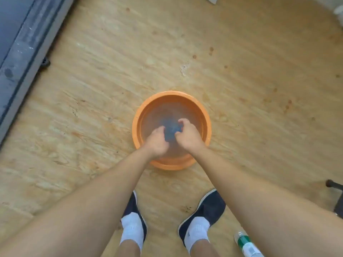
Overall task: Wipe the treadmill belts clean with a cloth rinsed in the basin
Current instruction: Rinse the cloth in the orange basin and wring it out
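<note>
An orange round basin [146, 108] filled with water stands on the wooden floor in front of my feet. A blue cloth [171, 129] lies bunched under the water in its middle. My left hand [157, 141] grips the cloth's left side with curled fingers. My right hand [187, 134] grips its right side, fingers curled over the top. Both hands are inside the basin at the water. A treadmill's grey side rail and dark belt [11, 21] run along the far left edge of the view.
My two feet in dark shoes [207, 210] and white socks stand just behind the basin. A green and white bottle [247, 245] lies on the floor at the lower right. A black stand's leg [334, 184] juts in at the right edge.
</note>
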Motion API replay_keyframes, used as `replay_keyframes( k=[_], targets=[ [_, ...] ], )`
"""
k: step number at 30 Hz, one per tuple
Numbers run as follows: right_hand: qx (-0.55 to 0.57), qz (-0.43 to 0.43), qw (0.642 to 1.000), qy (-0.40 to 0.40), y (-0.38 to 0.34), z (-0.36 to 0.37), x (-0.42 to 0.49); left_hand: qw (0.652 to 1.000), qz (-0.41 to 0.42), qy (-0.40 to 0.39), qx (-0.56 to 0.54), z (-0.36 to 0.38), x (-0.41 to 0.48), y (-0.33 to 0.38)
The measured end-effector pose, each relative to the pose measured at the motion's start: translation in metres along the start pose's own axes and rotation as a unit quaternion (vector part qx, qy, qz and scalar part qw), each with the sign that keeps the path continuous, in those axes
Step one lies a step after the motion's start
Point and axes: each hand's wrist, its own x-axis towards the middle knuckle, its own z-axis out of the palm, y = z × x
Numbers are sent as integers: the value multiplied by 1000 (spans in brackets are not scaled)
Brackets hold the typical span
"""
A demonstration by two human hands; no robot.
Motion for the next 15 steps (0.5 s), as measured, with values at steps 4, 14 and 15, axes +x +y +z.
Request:
replay_keyframes(
  k=[4, 14, 15],
  targets=[
    [-43, 20, 999, 11, 20, 27, 51, 986, -65, 95, -124, 25, 52, -24],
    [39, -47, 997, 51, 40, 60, 91, 967, -57, 159, -190, 40, 92, -37],
    [114, -20, 991, 65, 40, 56, 91, 973, -47, 131, -186, 39, 89, -39]
  ],
)
